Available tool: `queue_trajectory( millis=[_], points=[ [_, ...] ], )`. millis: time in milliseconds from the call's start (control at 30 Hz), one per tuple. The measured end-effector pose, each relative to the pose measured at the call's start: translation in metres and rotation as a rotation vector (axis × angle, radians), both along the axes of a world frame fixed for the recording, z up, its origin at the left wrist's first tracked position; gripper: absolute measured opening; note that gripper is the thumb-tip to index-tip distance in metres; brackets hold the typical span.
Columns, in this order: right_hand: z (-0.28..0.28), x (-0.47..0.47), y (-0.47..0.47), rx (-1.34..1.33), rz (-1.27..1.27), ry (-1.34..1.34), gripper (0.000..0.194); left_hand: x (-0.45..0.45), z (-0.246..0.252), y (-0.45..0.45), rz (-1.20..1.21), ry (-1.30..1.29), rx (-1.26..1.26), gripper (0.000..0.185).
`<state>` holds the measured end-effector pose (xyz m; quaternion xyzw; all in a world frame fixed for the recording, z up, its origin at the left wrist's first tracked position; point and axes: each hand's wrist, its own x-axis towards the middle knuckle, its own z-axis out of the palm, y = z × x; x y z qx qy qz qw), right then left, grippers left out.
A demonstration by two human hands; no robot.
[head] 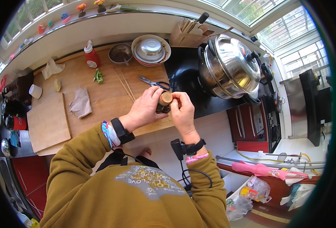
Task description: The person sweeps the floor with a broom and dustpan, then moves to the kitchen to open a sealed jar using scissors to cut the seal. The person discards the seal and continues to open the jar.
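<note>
My left hand (pixel 145 105) wraps around a small dark jar or bottle (pixel 162 108) with a brownish-gold cap (pixel 166 98). At the cap's right side, the thumb and fingertips of my right hand (pixel 181 109) are pinched together, touching or very close to its edge; whether they grip anything is hidden. Both hands are over the front right part of a wooden board (pixel 108 97). Just beyond them lie scissors (pixel 155 83) with dark handles. A pair of wooden chopsticks (pixel 125 84) rests to the left of the scissors.
A grey cloth (pixel 81 103), a green vegetable piece (pixel 98 76) and a red squeeze bottle (pixel 92 55) are on the board. Along its back are a metal bowl (pixel 120 53) and a patterned bowl (pixel 168 51). A large steel steamer pot (pixel 230 68) stands right; a smaller cutting board (pixel 49 122) lies left.
</note>
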<state>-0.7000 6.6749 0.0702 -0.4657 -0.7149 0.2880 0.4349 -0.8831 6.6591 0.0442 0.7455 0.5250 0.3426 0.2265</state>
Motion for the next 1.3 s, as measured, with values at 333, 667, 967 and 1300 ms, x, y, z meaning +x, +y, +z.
queue_trajectory(
  millis=[333,667,967,1300],
  points=[
    [-0.134,0.057,0.077,-0.079,-0.122,-0.294,0.026,-0.017,0.011,0.011,-0.193,-0.010,-0.068,0.096],
    [-0.169,0.009,0.127,0.019,0.112,-0.651,0.039,-0.012,0.017,0.009,-0.170,0.034,-0.047,0.093],
    [-0.150,0.025,0.119,-0.084,0.087,-0.745,0.032,-0.012,0.017,-0.014,-0.069,0.078,-0.011,0.090],
    [-0.095,0.092,0.053,-0.188,0.025,-0.369,0.079,-0.018,0.022,0.014,-0.077,0.021,-0.120,0.087]
  ],
)
